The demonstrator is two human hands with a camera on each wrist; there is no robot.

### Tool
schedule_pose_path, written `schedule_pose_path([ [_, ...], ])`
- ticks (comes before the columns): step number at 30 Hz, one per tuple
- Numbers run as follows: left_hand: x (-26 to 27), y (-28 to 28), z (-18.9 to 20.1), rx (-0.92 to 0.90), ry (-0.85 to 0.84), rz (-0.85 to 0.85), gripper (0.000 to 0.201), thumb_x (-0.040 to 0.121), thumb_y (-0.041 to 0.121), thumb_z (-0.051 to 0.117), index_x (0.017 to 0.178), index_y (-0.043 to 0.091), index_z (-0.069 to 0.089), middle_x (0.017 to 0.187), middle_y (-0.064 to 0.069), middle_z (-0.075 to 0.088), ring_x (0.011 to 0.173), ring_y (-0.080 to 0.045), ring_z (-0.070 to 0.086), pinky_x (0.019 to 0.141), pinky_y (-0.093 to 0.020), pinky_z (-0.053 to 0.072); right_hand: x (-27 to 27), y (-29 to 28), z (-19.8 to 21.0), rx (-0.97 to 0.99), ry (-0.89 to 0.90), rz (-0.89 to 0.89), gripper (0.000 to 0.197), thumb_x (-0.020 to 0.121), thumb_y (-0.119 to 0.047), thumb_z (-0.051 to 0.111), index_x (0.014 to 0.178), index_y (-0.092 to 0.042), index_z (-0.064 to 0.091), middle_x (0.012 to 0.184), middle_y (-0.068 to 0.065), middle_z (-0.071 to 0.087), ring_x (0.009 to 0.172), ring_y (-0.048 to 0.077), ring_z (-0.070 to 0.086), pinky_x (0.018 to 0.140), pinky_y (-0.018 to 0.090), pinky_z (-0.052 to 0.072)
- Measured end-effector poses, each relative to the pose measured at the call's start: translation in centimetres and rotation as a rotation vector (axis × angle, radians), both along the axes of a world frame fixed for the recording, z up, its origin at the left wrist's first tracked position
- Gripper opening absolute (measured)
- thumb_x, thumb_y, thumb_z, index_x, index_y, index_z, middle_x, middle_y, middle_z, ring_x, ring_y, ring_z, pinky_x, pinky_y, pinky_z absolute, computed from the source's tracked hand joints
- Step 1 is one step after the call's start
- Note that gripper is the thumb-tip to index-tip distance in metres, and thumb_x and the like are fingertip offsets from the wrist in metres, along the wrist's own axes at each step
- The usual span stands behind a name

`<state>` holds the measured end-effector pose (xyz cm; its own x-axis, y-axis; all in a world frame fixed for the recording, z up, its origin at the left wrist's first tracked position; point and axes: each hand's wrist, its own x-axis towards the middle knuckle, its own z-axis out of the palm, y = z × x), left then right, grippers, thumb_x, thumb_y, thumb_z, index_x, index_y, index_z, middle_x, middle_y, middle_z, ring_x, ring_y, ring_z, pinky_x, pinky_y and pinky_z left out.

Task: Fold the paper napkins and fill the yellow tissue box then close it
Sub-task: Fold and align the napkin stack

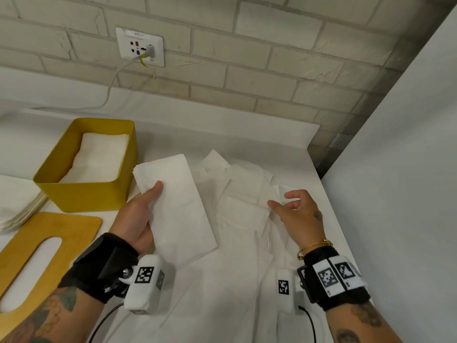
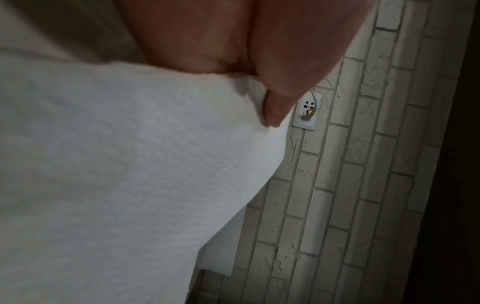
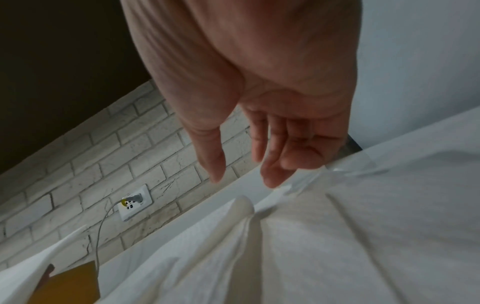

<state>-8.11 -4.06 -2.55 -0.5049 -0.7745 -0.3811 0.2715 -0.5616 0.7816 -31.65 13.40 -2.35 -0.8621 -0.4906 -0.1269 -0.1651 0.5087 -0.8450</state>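
From the head view we see our left hand (image 1: 137, 214) pinching a folded napkin (image 1: 178, 201), thumb on top, just right of the open yellow tissue box (image 1: 81, 194), which already holds folded napkins. Its lid (image 1: 37, 246) lies flat on the white surface (image 1: 272, 147) nearer us. Our right hand (image 1: 296, 211) hovers over loose napkins (image 1: 242, 194), grip spread and empty.

At the left wrist, our thumb (image 2: 283, 98) presses the napkin's embossed face.

At the right wrist, our fingers (image 3: 272, 164) hang relaxed above crumpled paper.
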Motion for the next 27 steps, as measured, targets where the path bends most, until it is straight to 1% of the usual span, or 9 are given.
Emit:
schedule_pose_path([
  [5, 0.1, 0.1, -0.2, 0.007, 0.000, 0.010, 0.012, 0.102, 0.024, 0.056, 0.107, 0.020, 0.066, 0.095, -0.004, 0.080, 0.096, -0.025, 0.072, 0.082, -0.045, 0.054, 1.1, 0.8, -0.6, -0.017, -0.154, 0.033, 0.045, 0.084, -0.039, 0.079, 0.118, -0.027, 0.051, 0.085, 0.003, 0.076, 0.071, 0.016, 0.070, 0.061, 0.027, 0.050],
  [8, -0.3, 0.2, -0.3, 0.032, -0.001, -0.006, 0.016, 0.100, 0.026, 0.060, 0.112, 0.018, 0.067, 0.105, -0.008, 0.078, 0.100, -0.027, 0.073, 0.085, -0.046, 0.055, 1.6, 0.2, -1.3, -0.054, -0.185, 0.026, 0.047, 0.083, -0.035, 0.080, 0.120, -0.028, 0.052, 0.077, 0.003, 0.075, 0.070, 0.015, 0.069, 0.066, 0.028, 0.051],
  [10, -0.5, 0.3, -0.3, 0.037, 0.004, -0.026, 0.018, 0.100, 0.027, 0.060, 0.113, 0.016, 0.067, 0.104, -0.008, 0.078, 0.100, -0.028, 0.073, 0.088, -0.047, 0.055, 1.6, -0.6, -1.3, -0.138, -0.164, 0.006, 0.042, 0.083, -0.026, 0.080, 0.118, -0.028, 0.056, 0.075, 0.002, 0.075, 0.073, 0.015, 0.068, 0.072, 0.028, 0.050],
  [13, -0.8, 0.5, -0.3, 0.045, 0.023, -0.056, 0.019, 0.100, 0.027, 0.060, 0.113, 0.016, 0.067, 0.105, -0.009, 0.078, 0.102, -0.030, 0.072, 0.092, -0.049, 0.053, 1.0, -2.1, -0.5, -0.232, -0.160, 0.025, 0.032, 0.082, -0.013, 0.080, 0.108, -0.026, 0.067, 0.091, 0.000, 0.075, 0.086, 0.016, 0.069, 0.082, 0.030, 0.054],
  [18, -1.1, 0.7, 0.0, 0.042, 0.028, -0.083, 0.022, 0.101, 0.027, 0.058, 0.117, 0.014, 0.066, 0.110, -0.012, 0.077, 0.101, -0.030, 0.073, 0.092, -0.049, 0.053, 0.4, -4.6, 2.1, -0.242, -0.140, 0.177, 0.025, 0.083, -0.005, 0.078, 0.101, -0.024, 0.075, 0.107, -0.002, 0.072, 0.110, 0.018, 0.068, 0.083, 0.024, 0.053],
  [21, -1.4, 0.9, 0.1, 0.061, 0.028, -0.112, 0.025, 0.101, 0.027, 0.057, 0.118, 0.011, 0.066, 0.112, -0.014, 0.076, 0.101, -0.031, 0.073, 0.088, -0.047, 0.055, 1.5, -5.7, 6.6, -0.500, -0.151, 0.274, 0.036, 0.087, 0.003, 0.072, 0.117, -0.017, 0.072, 0.120, 0.000, 0.072, 0.117, 0.019, 0.066, 0.088, 0.031, 0.058],
  [23, -1.8, 1.2, 0.0, 0.093, 0.016, -0.143, 0.031, 0.101, 0.028, 0.058, 0.123, 0.008, 0.065, 0.115, -0.016, 0.075, 0.105, -0.033, 0.072, 0.090, -0.047, 0.055, 2.8, -6.1, 9.9, -0.760, -0.183, 0.382, 0.041, 0.089, 0.008, 0.066, 0.125, -0.011, 0.067, 0.130, 0.004, 0.068, 0.112, 0.016, 0.068, 0.093, 0.034, 0.057],
  [25, -2.3, 1.4, -0.2, 0.113, 0.019, -0.171, 0.035, 0.100, 0.029, 0.059, 0.126, 0.005, 0.065, 0.117, -0.017, 0.074, 0.108, -0.034, 0.071, 0.093, -0.048, 0.054, 4.3, -6.0, 12.3, -0.959, -0.217, 0.492, 0.042, 0.090, 0.009, 0.063, 0.127, -0.011, 0.063, 0.135, 0.007, 0.065, 0.104, 0.013, 0.069, 0.091, 0.032, 0.057],
  [27, -2.7, 1.6, -0.4, 0.116, 0.042, -0.204, 0.035, 0.101, 0.030, 0.057, 0.122, 0.004, 0.068, 0.115, -0.017, 0.074, 0.102, -0.032, 0.073, 0.091, -0.046, 0.055, 5.5, -5.9, 12.5, -1.028, -0.268, 0.531, 0.042, 0.088, 0.004, 0.065, 0.126, -0.014, 0.062, 0.137, 0.009, 0.064, 0.103, 0.015, 0.068, 0.089, 0.031, 0.057],
])
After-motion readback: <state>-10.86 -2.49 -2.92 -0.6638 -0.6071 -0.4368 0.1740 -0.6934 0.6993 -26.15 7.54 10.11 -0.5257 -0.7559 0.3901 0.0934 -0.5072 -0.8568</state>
